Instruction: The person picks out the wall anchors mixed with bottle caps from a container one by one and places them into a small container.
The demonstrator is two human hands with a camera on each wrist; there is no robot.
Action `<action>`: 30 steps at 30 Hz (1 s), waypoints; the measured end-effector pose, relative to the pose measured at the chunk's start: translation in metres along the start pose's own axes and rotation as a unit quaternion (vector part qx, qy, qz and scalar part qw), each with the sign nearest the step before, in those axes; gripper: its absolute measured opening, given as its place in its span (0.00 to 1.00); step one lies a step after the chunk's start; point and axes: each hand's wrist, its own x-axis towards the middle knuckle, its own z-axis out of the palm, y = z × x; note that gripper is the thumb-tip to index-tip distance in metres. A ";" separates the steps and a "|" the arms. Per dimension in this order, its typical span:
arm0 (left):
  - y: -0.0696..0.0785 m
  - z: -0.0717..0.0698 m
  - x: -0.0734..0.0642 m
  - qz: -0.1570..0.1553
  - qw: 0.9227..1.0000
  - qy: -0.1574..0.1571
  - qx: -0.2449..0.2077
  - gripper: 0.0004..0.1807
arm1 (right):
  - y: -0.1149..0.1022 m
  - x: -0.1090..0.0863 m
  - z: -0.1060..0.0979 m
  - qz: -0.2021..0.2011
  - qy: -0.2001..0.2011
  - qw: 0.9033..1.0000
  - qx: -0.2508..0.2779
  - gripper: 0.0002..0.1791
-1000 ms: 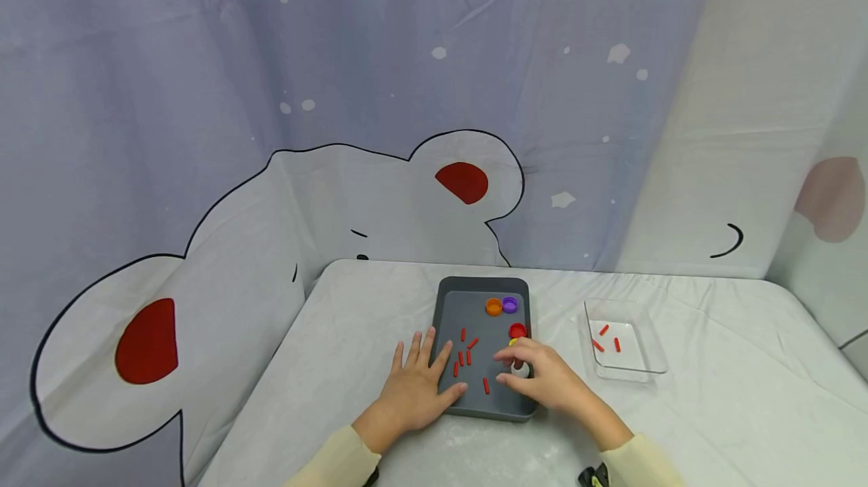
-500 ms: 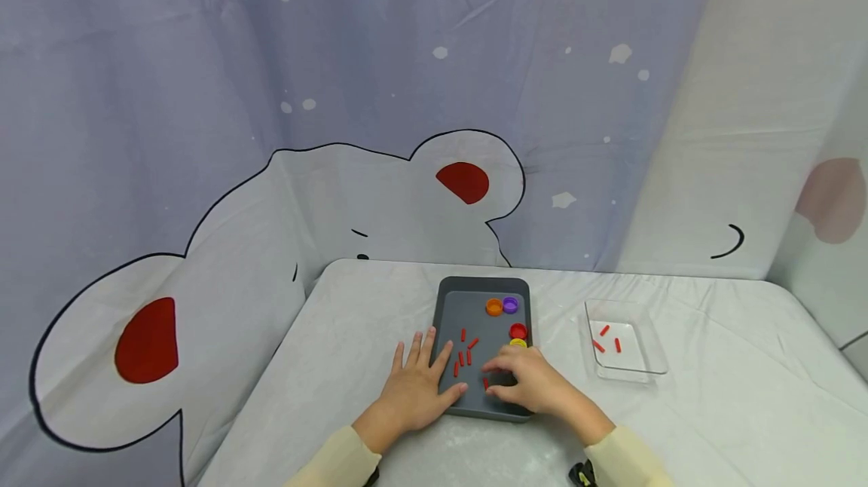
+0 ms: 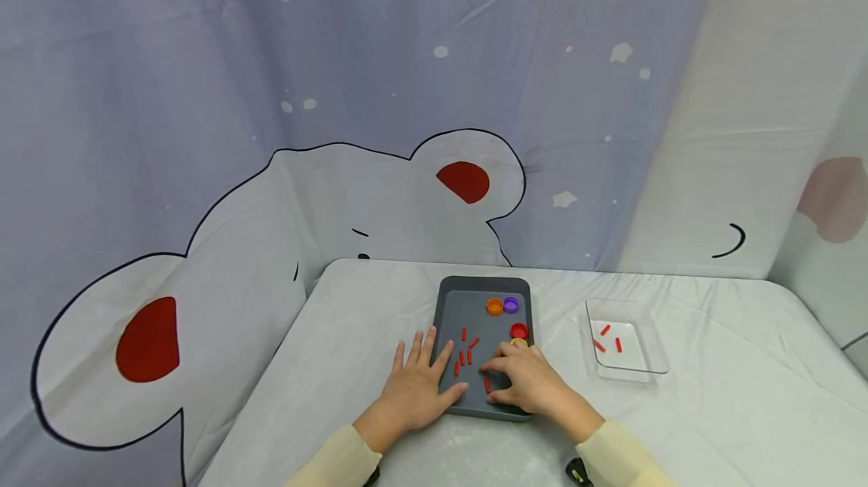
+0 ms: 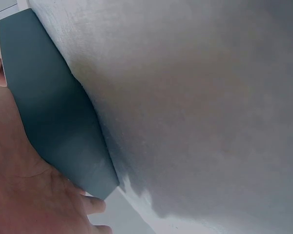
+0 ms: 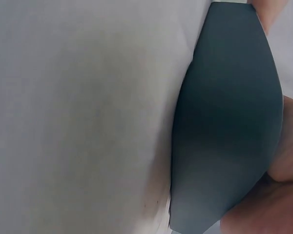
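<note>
The left hand [image 3: 412, 390] lies with fingers spread over the left side of a grey rectangular tray [image 3: 468, 411], thumb on its near left part. Inside the tray the right hand [image 3: 532, 381] reaches down, thumb and forefinger bent around a short red stick [image 3: 487, 384] with a gap between the fingertips. Left of it lie several more red sticks [image 3: 469, 356]. Along the tray's right side sit small round cups: orange [image 3: 495, 306], purple [image 3: 511, 304], red [image 3: 518, 330], and a yellow one [image 3: 518, 341] partly covered by the right hand. Both wrist views show mainly the tray's outer wall [image 4: 58, 97].
To the right of the tray stands a clear plastic box [image 3: 627, 366] with 3 red sticks [image 3: 606, 329] in it. A white cloth [image 3: 732, 366] covers the table. Behind rises a printed curtain [image 3: 380, 57].
The right hand has moved left and nearer within the tray, from over a white cup to the near red stick; the white cup is now hidden. The left hand stays in place.
</note>
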 end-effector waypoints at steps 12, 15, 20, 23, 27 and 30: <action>0.001 0.001 0.000 0.000 1.000 -0.003 -0.001 0.46 | -0.005 0.000 -0.002 0.024 0.000 1.000 -0.011 0.20; 0.001 0.001 0.000 0.000 1.000 -0.003 0.000 0.46 | -0.007 0.000 0.000 0.033 0.002 0.999 -0.013 0.18; 0.001 0.000 0.000 0.002 1.000 -0.002 0.002 0.45 | -0.009 0.001 0.001 0.042 0.009 0.999 -0.013 0.15; 0.001 -0.001 0.000 0.004 1.000 0.000 -0.001 0.45 | -0.010 0.002 0.001 0.046 0.011 0.999 -0.016 0.15; 0.001 -0.001 0.001 0.002 1.000 -0.004 0.000 0.45 | -0.011 0.004 0.002 0.059 0.005 0.998 -0.018 0.14; 0.001 0.000 0.001 -0.002 1.000 -0.008 0.005 0.45 | -0.013 0.005 0.002 0.067 0.001 0.998 -0.016 0.13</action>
